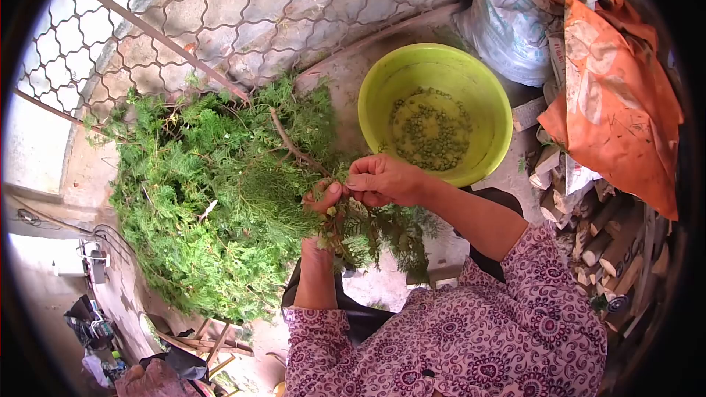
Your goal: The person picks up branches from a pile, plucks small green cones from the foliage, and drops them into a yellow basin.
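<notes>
A leafy green branch (294, 148) with a bare brown stem lies across my lap, its foliage spreading to both sides of my hands. My left hand (321, 198) is closed around its twigs. Close against it, my right hand (382, 180) pinches at the same twigs with thumb and fingers; anything small between the fingertips cannot be made out. Just beyond my right hand stands a yellow-green basin (485, 95), with many small round green pieces (434, 129) spread over its bottom.
A big heap of cut green foliage (191, 198) lies at the left, below a wire mesh (257, 15). At the right are a white sack (511, 29), an orange sheet (618, 110) and stacked firewood (610, 246). A white box (70, 266) is at the far left.
</notes>
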`<state>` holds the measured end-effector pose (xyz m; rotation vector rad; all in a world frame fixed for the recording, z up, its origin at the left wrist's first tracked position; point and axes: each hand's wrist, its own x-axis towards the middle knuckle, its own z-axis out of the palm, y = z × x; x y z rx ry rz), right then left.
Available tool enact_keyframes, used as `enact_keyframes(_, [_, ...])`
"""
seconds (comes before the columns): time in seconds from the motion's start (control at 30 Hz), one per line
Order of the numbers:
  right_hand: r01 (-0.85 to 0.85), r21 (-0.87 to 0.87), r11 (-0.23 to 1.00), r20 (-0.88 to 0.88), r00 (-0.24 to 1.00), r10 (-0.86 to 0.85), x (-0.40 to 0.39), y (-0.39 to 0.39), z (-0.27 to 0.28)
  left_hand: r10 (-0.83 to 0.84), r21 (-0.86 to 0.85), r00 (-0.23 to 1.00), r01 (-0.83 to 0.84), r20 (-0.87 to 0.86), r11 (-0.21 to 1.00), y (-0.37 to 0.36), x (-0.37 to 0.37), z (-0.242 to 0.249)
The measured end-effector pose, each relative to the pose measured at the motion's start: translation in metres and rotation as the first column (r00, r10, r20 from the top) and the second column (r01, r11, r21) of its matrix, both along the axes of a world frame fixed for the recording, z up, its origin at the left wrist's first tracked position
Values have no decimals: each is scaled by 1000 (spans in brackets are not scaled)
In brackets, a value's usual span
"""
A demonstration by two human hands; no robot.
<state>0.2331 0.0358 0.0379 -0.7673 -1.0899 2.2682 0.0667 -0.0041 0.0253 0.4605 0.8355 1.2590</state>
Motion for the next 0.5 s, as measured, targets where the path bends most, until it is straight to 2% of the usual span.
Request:
enact_keyframes(0.07, [1,87,996,17,1000,-2,2,-1,3,2,-11,1000,-2,-25,1000,-2,3,6])
enact_keyframes(0.2, [6,41,999,18,1000,-7,4,0,3,25,-38,999,-26,-27,999,0,4,-5])
enact_keyframes(0.27, [-117,-105,988,-197,976,94,12,-2,14,69,-10,996,-69,58,998,3,0,-15])
enact_keyframes(0.3, [-120,-105,987,-195,976,98,17,-1,19,73,-10,996,-73,60,997,4,-1,-15])
enact_keyframes(0.37, [-23,74,997,-79,996,29,28,4,24,96,-18,994,-95,56,995,5,-3,-15])
enact_keyframes(0.4, [-21,73,997,-80,996,27,33,10,20,52,-17,998,-51,36,999,6,-7,-20])
enact_keyframes(0.43, [74,449,891,182,968,-172,39,19,11,51,-18,998,-50,37,999,8,-8,-25])
enact_keyframes(0.47, [30,765,643,332,838,-434,44,25,2,59,-43,998,-59,-9,997,8,-8,-28])
enact_keyframes(0.5, [27,767,640,332,838,-433,50,30,-9,66,-67,996,-70,-55,995,10,-7,-28])
